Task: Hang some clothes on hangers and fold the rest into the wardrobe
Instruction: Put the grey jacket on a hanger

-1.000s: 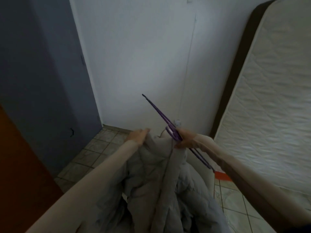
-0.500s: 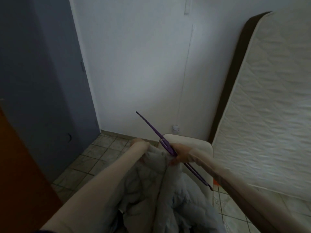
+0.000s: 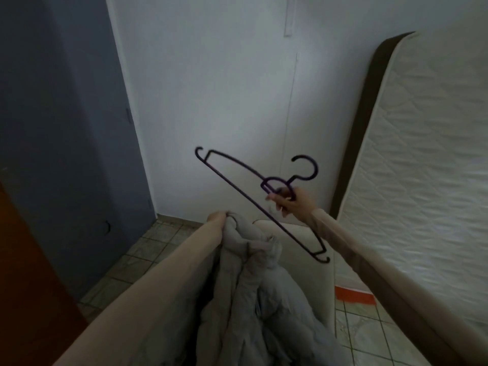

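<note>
Purple hanger (image 3: 239, 190) pinched in the right grip (image 3: 291, 203); left grip (image 3: 219, 220), beside and lower, clutches the grey jacket (image 3: 250, 286).

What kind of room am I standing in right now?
Probably a bedroom or spare room at home: a mattress stands on edge against the white wall, the floor is tiled, and the hands hold a hanger and a padded jacket.

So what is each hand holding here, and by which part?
Right hand grips the purple hanger at its neck, below the hook. Left hand holds the grey padded jacket by its bunched top edge.
</note>
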`<state>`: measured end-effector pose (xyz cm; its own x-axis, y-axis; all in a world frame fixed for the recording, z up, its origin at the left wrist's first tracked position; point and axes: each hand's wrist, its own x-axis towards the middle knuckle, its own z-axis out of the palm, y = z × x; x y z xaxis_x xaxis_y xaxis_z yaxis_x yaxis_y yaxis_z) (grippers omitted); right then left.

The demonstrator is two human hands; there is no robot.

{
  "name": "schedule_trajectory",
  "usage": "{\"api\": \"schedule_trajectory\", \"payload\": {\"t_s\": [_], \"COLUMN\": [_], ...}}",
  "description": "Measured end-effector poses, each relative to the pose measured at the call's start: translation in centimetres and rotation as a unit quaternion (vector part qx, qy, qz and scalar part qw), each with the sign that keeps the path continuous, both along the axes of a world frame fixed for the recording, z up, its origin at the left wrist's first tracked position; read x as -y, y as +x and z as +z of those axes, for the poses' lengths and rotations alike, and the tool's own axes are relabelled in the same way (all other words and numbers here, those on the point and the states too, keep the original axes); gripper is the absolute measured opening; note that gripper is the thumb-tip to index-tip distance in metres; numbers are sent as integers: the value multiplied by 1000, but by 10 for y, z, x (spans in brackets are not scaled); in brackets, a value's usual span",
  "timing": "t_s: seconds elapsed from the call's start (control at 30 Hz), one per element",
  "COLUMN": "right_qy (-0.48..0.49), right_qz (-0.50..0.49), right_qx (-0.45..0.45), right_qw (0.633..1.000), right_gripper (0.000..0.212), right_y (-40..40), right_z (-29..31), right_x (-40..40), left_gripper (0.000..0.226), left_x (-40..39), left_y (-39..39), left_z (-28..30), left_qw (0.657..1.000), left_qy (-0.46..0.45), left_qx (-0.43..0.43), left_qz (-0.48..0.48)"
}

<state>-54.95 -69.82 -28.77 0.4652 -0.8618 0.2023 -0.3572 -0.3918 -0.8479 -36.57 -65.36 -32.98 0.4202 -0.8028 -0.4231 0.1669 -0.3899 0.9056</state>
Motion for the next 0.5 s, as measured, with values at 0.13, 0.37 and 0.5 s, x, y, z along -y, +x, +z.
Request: {"api": "schedule_trajectory", "payload": {"t_s": [0.13, 0.37, 0.5], "right_qy": [-30, -67, -103], "right_qz": [3, -24, -20], "right_qx": [188, 318, 367], "right_qw": [982, 945, 924], "right_gripper": [6, 16, 20], "right_y": [7, 10, 4], "right_z": [42, 79, 108], "right_x": [-5, -11, -9], "left_gripper": [29, 20, 24], "left_x": [-2, 7, 14], "left_y": [-15, -18, -20], "left_z": [22, 60, 103], "left_qw": [998, 995, 984], "left_qy": [-15, -79, -136], "left_qx": [60, 41, 68], "left_qz": [-10, -40, -93]}}
